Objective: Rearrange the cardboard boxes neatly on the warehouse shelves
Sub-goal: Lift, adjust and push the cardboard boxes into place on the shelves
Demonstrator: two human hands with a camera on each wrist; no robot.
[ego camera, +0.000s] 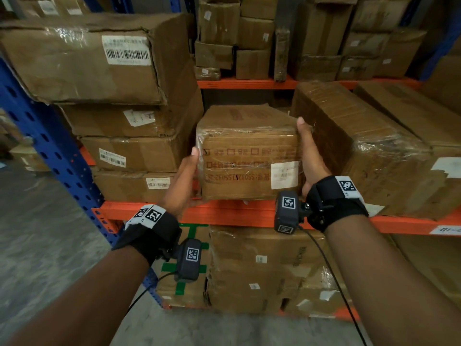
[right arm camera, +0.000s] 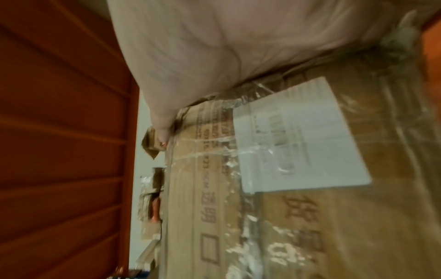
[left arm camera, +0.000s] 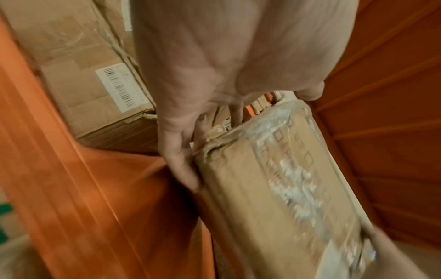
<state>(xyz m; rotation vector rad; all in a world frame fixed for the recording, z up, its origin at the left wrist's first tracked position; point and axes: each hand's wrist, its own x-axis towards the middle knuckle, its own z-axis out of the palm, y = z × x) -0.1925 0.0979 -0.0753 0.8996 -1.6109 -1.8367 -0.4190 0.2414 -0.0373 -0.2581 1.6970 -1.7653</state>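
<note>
A plastic-wrapped cardboard box with printed text and a white label is at the front of the orange shelf, in the gap between a stack of boxes and a large wrapped box. My left hand presses its left side, thumb up along the front edge. In the left wrist view its fingers lie straight along the box. My right hand presses the right side, thumb at the top corner. The palm lies flat on the box. I cannot tell whether the box rests on the shelf.
A stack of several flat boxes stands close on the left, against the blue upright. A long wrapped box lies close on the right. More boxes fill the shelf below, and others crowd the far rack.
</note>
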